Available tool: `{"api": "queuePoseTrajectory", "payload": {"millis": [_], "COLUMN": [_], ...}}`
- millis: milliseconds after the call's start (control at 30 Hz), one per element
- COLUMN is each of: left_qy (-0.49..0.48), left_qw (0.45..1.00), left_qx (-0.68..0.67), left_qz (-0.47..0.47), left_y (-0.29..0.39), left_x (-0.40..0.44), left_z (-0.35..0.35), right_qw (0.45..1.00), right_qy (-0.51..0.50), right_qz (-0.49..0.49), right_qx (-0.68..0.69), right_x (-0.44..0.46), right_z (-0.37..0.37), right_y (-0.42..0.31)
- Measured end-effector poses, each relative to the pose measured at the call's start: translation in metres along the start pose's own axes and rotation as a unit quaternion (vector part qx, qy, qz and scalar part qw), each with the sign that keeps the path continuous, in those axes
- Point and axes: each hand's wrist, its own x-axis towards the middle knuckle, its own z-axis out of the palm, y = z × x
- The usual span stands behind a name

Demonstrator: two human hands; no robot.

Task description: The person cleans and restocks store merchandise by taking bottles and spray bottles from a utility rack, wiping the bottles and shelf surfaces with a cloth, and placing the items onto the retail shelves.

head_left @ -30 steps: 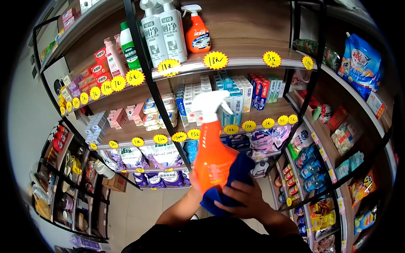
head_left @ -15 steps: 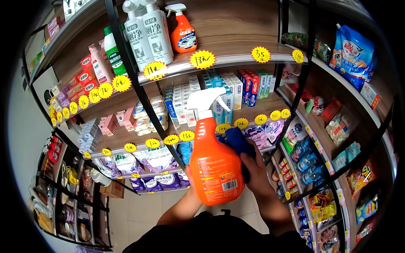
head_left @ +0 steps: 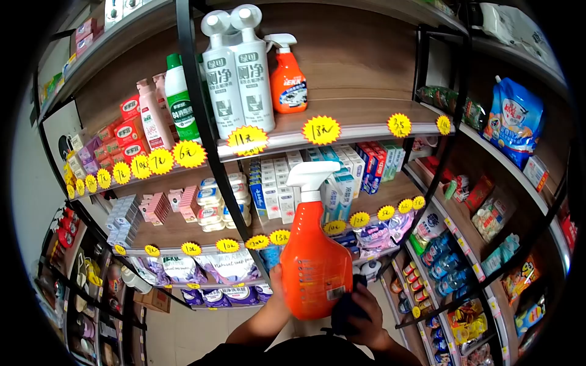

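An orange spray bottle [head_left: 314,262] with a white trigger head [head_left: 313,175] is upright in front of me, its printed back label and barcode facing me. My left hand [head_left: 278,296] is closed around its lower left side, the fingers partly hidden behind it. My right hand [head_left: 366,314] grips a dark blue cloth [head_left: 347,314] at the bottle's lower right. Whether the cloth touches the bottle there, I cannot tell. On the upper shelf stands another orange spray bottle [head_left: 289,79], beside two white bottles [head_left: 238,85].
Yellow price tags [head_left: 321,130] line the shelf edges. Toothpaste boxes [head_left: 287,189] stand on the shelf behind the held bottle. Racks with blue bottles [head_left: 448,280] and bagged goods rise on my right. A blue detergent bag [head_left: 514,122] sits high there. A cardboard box [head_left: 152,300] rests on the floor.
The spray bottle has come lower in view and a little right. My right hand and the cloth have slid down along its right side. The shelves appear lower, as the view has tilted up.
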Motion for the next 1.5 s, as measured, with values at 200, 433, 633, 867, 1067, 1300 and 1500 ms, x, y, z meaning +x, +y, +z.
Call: {"api": "queuePoseTrajectory", "payload": {"millis": [200,433,633,867,1067,1300,1500], "left_qy": [-0.068,0.023,0.132,0.189,0.241,0.13,0.152], "left_qw": [0.985,0.676,0.41,0.286,0.251,0.391,0.533], "left_qx": [0.122,0.615,0.688,0.661,0.682,0.748,0.718], "left_qz": [0.097,0.406,0.585,0.668,0.644,0.52,0.42], "left_y": [0.034,0.057,0.068,0.079,0.09,0.142,0.191], "left_x": [0.004,0.056,0.139,0.235,0.297,0.307,0.315], "left_z": [0.011,0.067,0.098,0.133,0.144,0.137,0.107], "right_qw": [0.981,0.969,0.97,0.985,0.944,0.915,0.91], "right_qy": [-0.004,-0.071,-0.045,-0.107,-0.207,-0.265,-0.288], "right_qz": [0.152,0.189,0.192,0.131,0.103,0.129,0.129], "right_qx": [0.124,0.139,0.143,0.031,0.233,0.275,0.268], "right_x": [0.035,0.136,0.232,0.333,0.403,0.468,0.49], "right_z": [-0.012,-0.043,-0.075,-0.107,-0.114,-0.107,-0.062], "right_y": [-0.004,0.039,0.077,0.132,0.21,0.273,0.305]}}
